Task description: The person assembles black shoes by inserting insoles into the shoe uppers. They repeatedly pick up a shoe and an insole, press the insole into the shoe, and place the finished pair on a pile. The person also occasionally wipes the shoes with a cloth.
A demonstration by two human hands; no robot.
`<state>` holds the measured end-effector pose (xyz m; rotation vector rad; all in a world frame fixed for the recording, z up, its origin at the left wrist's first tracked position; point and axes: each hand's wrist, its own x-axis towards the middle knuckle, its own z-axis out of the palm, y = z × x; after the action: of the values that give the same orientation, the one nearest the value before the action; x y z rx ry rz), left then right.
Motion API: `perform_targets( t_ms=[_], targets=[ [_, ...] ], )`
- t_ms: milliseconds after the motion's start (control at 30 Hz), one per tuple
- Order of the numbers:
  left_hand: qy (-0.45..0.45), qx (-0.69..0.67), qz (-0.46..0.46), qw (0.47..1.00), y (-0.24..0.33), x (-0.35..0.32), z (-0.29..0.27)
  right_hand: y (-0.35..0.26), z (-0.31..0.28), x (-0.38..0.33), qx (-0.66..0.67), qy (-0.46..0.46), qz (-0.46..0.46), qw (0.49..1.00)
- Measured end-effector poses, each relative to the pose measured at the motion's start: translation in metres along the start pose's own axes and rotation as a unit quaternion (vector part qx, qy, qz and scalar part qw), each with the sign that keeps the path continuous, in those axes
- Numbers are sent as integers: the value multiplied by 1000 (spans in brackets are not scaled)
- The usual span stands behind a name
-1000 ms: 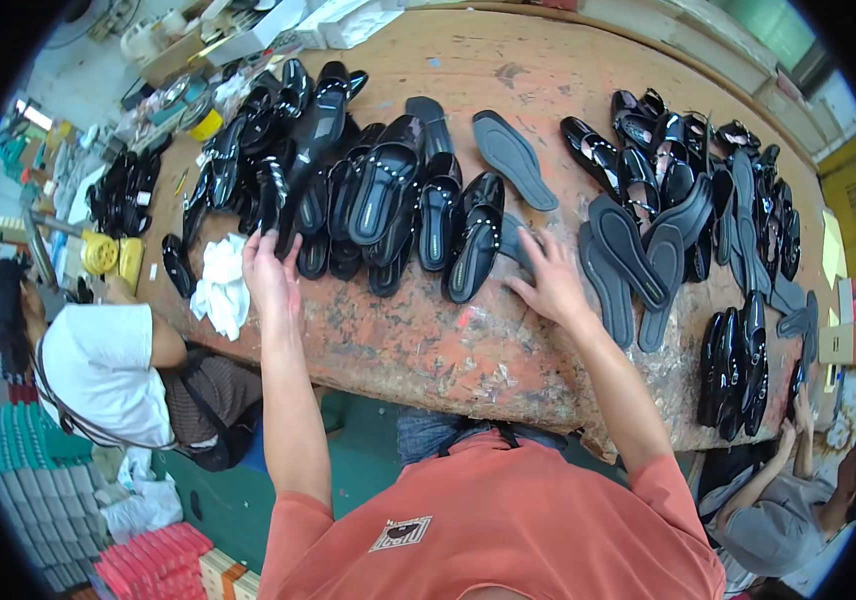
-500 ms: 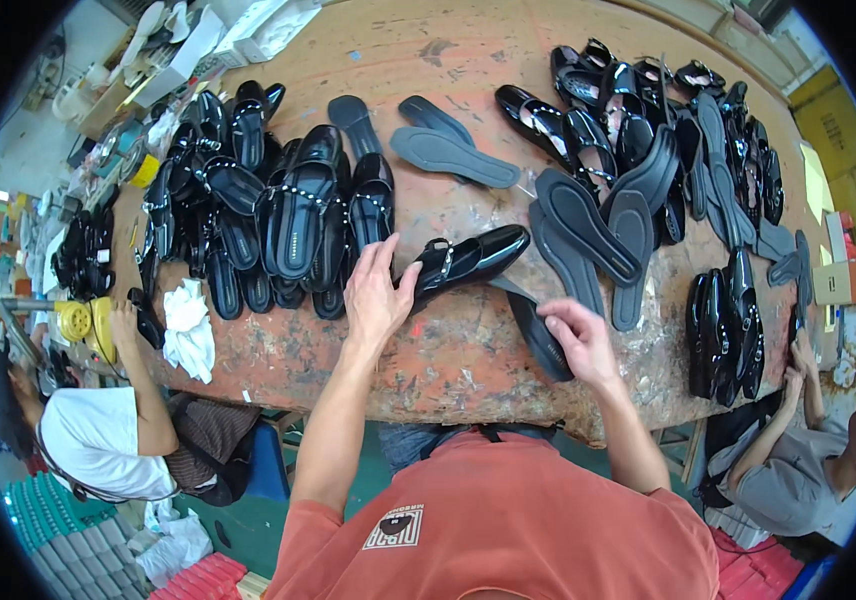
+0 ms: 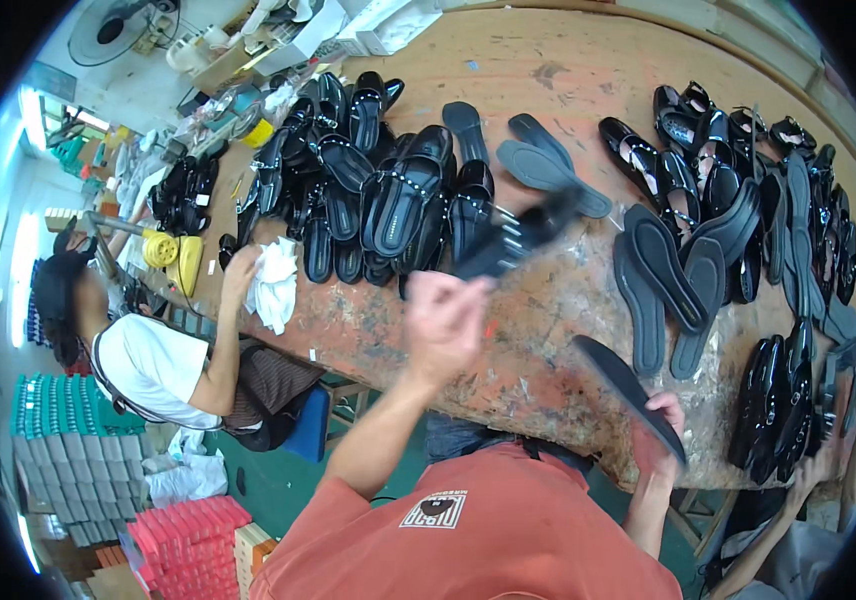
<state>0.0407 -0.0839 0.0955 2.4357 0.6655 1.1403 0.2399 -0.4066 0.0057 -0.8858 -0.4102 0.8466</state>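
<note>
My left hand is closed on the heel end of a black shiny shoe, lifted off the table with its toe pointing away to the right; hand and shoe are smeared by motion. Near the table's front edge, my right hand grips a dark insole, which slants up to the left. Beyond the left hand lies a heap of black shoes with studded straps. Several loose grey insoles overlap on the table to the right of the shoe.
More black shoes are piled at the far right, and several stand upright by the right edge. A white cloth lies at the left. A co-worker in a white shirt sits left; another person's hand shows right.
My left hand has raised the shoe from the table and swung it. My right hand has picked up the insole and drawn it nearer to me. The view has turned left.
</note>
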Motion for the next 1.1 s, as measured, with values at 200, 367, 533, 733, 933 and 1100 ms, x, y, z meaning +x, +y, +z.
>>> perform_targets(
  t_ms=[200,367,533,733,933,1100],
  targets=[
    [121,187,-83,971,-149,57,-77,0,65,38,96,154,121,976],
    [70,276,43,958,-48,120,33,40,11,21,239,137,133,952],
    [-307,-92,-191,928,44,150,243,36,19,7,69,40,109,991],
    [-289,-2,-178,941,39,185,297,45,34,18,-69,52,106,991],
    [153,62,221,961,40,243,146,38,57,105,-175,115,121,970],
    [66,147,310,937,25,215,30,28,49,115,-390,117,28,913]
  ],
)
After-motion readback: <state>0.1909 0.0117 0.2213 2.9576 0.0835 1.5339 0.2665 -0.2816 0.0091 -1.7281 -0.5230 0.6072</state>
